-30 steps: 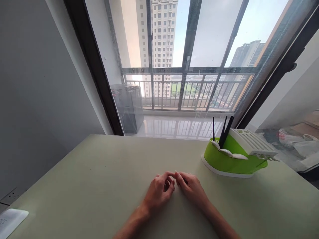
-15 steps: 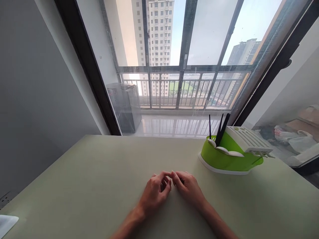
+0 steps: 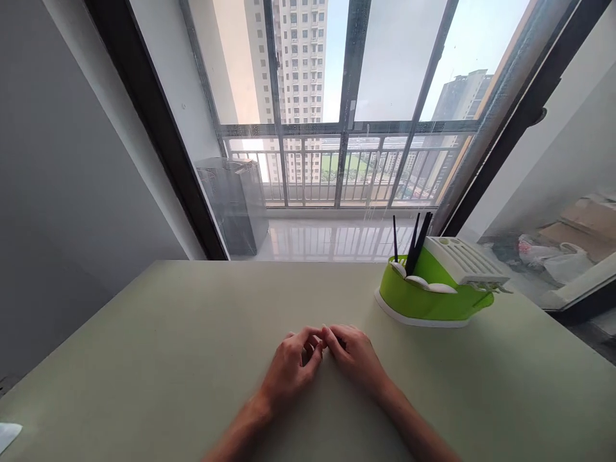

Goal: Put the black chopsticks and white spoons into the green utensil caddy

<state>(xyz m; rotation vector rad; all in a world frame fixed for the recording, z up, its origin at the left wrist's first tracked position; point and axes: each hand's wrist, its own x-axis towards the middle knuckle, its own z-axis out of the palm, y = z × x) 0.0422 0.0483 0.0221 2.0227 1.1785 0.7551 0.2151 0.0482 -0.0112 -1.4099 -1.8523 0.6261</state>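
My left hand (image 3: 290, 367) rests on the pale green table (image 3: 192, 333), its fingers loosely curled and the thumb near them. A shadowed hollow shows between thumb and fingers, with no object visible in it. Beside it lies my right hand (image 3: 355, 359), fingers bent in and thumb against them, nothing seen inside. The two hands meet at the fingertips, the left index finger touching the right thumb and forefinger. Off to the right stands a green and white boat-shaped holder (image 3: 423, 301) with several thin black sticks (image 3: 416, 247) upright in it.
A white rack (image 3: 466, 260) tops the holder's right part. At the table's left edge a corner of a white flat object (image 3: 8, 435) shows. Behind the table is a glazed balcony with a grey appliance (image 3: 235, 205); bags (image 3: 558, 260) lie beyond the glass at right.
The view has shifted slightly, so the holder and the hands sit a little farther left in the picture and the white flat object is mostly out of frame. The hands keep their pose.
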